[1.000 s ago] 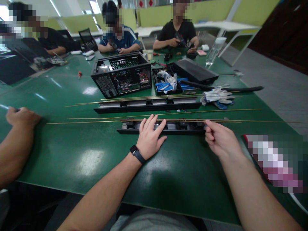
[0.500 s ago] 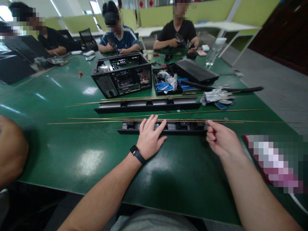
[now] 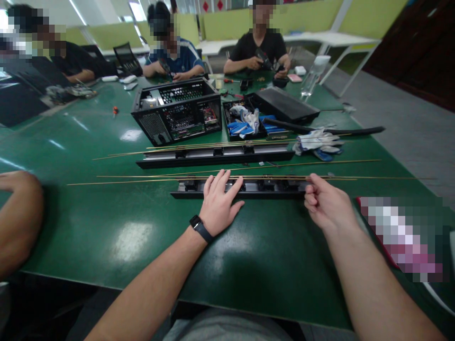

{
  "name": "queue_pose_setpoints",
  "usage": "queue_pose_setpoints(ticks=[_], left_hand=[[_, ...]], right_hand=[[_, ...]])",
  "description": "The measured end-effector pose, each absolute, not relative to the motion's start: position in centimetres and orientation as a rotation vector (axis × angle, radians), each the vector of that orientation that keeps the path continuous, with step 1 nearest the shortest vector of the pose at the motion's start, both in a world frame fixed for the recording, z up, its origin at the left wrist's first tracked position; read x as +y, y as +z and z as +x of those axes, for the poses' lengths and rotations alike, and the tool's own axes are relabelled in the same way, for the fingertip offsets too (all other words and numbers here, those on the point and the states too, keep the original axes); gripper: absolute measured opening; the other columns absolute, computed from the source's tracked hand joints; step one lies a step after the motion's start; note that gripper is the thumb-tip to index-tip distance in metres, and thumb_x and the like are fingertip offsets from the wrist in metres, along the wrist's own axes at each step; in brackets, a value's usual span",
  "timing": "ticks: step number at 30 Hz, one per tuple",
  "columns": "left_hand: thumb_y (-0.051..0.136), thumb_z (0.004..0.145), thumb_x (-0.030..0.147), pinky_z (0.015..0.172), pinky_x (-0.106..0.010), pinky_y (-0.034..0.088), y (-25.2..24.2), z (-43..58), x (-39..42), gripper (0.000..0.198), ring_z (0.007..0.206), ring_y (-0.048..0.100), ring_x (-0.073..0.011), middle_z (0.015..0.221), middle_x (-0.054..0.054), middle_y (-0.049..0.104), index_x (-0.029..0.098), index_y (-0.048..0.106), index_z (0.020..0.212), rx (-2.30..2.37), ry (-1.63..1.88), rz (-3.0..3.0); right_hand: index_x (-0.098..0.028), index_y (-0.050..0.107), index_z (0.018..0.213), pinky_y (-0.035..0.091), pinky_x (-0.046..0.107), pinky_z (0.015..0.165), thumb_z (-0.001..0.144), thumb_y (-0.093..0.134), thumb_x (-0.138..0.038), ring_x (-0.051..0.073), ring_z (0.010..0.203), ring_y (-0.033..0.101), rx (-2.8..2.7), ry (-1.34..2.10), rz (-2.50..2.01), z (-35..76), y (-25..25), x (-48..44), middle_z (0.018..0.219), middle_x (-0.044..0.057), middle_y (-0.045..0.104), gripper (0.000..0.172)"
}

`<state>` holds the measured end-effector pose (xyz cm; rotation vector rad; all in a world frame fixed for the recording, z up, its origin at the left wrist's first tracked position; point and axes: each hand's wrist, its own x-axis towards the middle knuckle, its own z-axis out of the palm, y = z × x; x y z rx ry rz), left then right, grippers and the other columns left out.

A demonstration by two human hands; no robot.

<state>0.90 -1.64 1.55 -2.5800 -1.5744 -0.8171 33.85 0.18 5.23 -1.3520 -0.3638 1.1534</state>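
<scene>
My left hand (image 3: 221, 201), wearing a black watch, lies with fingers spread across a long black rail (image 3: 206, 194) with a silvery inside and black blocks along it. Thin golden rods (image 3: 142, 180) run lengthwise over this rail, passing under or beside my left fingers. At the rail's right end my right hand (image 3: 325, 201) is closed in a pinch, thumb and forefinger at a rod. The exact contact between fingertips and rod is too small to make out. Behind it lies a second black rail (image 3: 213, 160) with more golden rods over its top.
Behind the rails stand an opened computer case (image 3: 177, 111) and a black tray (image 3: 227, 135) holding gloves. White-and-blue gloves (image 3: 318, 143), a black tube (image 3: 359, 131) and a clear bottle (image 3: 314, 76) lie or stand right. Co-workers sit opposite; another person's arm (image 3: 21, 218) rests left.
My right fingertips have slid slightly rightward along the rail's end. My left hand stays on the rail. The whole view has shifted a little.
</scene>
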Motion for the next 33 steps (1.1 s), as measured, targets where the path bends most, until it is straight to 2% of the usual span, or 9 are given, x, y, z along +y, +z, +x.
queue_pose_setpoints(ticks=[3,8,17,33], left_hand=[[0.093,0.115,0.029,0.159,-0.079,0.041,1.6,0.9,-1.7,0.074,0.191,0.056,-0.0494,0.2,-0.022,0.064,0.032,0.074,0.186,-1.585,-0.816,-2.584],[0.092,0.115,0.029,0.16,-0.079,0.039,1.3,0.9,-1.7,0.074,0.192,0.055,-0.0489,0.2,-0.021,0.064,0.033,0.073,0.187,-1.581,-0.839,-2.581],[0.093,0.115,0.028,0.158,-0.079,0.041,1.4,0.8,-1.8,0.074,0.19,0.058,-0.0507,0.198,-0.023,0.066,0.031,0.074,0.187,-1.568,-0.831,-2.565],[0.088,0.118,0.026,0.158,-0.079,0.04,0.8,0.5,-2.1,0.065,0.187,0.061,-0.0516,0.193,-0.026,0.07,0.028,0.078,0.182,-1.486,-0.92,-2.515]], right_hand=[[-0.025,0.073,0.099,0.03,0.016,0.031,0.11,0.104,-0.034,0.008,0.041,0.05,-0.345,1.146,-1.367,33.8,5.5,0.1,0.069,-0.006,0.067,0.034],[-0.024,0.075,0.101,0.029,0.015,0.031,0.106,0.107,-0.034,0.007,0.041,0.048,-0.412,1.193,-1.348,33.1,5.7,-0.2,0.069,-0.006,0.066,0.034],[-0.026,0.066,0.089,0.031,0.013,0.033,0.088,0.124,-0.042,0.006,0.042,0.048,-0.523,1.195,-1.333,32.5,5.3,-0.3,0.067,-0.006,0.065,0.06],[-0.024,0.067,0.085,0.028,0.014,0.031,0.081,0.125,-0.044,0.006,0.041,0.047,-0.472,1.207,-1.275,32.3,5.0,-0.4,0.066,-0.005,0.065,0.061]])
